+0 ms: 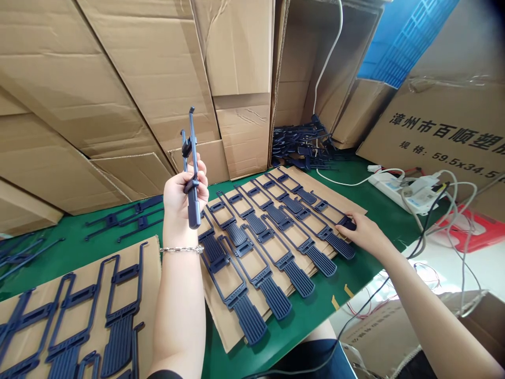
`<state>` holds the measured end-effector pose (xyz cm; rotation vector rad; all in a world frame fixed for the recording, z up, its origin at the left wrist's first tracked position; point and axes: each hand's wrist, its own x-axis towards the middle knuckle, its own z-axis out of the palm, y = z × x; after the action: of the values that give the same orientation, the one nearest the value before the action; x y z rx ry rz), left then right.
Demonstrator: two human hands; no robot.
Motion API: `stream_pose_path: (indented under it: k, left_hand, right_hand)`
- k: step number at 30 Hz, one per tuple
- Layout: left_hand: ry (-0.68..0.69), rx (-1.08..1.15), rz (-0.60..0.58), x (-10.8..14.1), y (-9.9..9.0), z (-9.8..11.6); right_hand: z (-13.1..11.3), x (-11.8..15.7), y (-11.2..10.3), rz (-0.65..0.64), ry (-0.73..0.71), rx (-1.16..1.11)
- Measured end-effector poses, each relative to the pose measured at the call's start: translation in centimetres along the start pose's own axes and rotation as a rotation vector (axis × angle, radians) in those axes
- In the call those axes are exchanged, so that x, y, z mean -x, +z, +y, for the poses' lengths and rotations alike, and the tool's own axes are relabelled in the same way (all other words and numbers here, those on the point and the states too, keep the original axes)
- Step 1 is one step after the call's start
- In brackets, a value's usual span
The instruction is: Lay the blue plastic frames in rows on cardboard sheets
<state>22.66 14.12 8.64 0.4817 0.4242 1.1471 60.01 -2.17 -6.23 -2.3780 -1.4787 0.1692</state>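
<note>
Cardboard sheet (pixel 148 273) bears navy frames (pixel 94 316); left hand (pixel 185 192) grips one (pixel 193 179), right hand (pixel 365 232) touches another (pixel 327 231).

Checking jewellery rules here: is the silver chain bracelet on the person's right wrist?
No, the chain bracelet circles the left wrist, below the left hand holding a dark blue plastic part; the right wrist looks bare.
</note>
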Motion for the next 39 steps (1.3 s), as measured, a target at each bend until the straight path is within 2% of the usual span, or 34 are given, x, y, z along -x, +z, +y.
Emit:
stream_pose_path:
  k: [9,15,19,25,39]
  left_hand:
    - [0.021,0.026,0.057,-0.2,0.5,-0.3]
    - [0.021,0.043,0.055,-0.4,0.3,-0.2]
    - [0.040,0.023,0.061,-0.5,0.0,-0.1]
    - [0.068,0.010,0.081,-0.7,-0.1,-0.1]
    - [0.080,0.034,0.092,-0.8,-0.1,-0.1]
  right_hand:
    - [-1.3,-0.5,-0.9,-0.076,0.089,0.001]
    - [-1.5,-1.1,-0.8,-0.053,0.136,0.107]
    - [-1.6,-1.3,-0.7,-0.073,0.190,0.078]
    - [-1.3,-1.4,-0.3,-0.047,0.190,-0.001]
    - [-0.8,-1.5,0.4,0.002,0.165,-0.001]
